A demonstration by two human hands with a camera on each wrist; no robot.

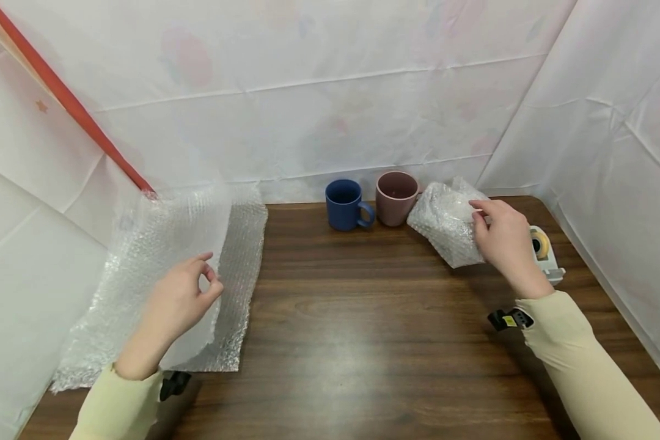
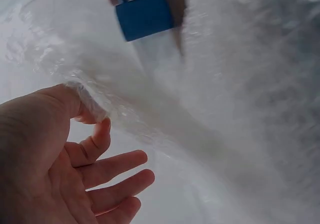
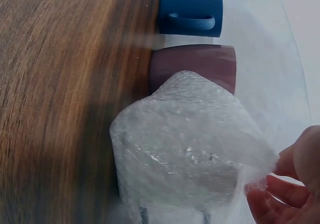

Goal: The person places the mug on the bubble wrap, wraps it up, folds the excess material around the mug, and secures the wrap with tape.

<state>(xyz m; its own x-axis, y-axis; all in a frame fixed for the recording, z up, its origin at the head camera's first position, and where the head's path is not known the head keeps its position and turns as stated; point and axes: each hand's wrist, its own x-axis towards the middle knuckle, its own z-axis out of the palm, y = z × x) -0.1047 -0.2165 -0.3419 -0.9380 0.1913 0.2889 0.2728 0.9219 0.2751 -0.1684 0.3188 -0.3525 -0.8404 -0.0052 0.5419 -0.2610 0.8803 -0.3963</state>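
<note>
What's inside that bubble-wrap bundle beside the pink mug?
Only crumpled outer layers of the bubble-wrap bundle show, with the right hand pinching an edge. Those layers cover the inside, so its contents cannot be made out.

The place seems a small work corner: a wood-grain table is bordered by pale, faintly printed cloth sheets, and bubble wrap and a tape dispenser are on it. Whether this corner belongs to a home, a shop or a workshop cannot be told.
</note>
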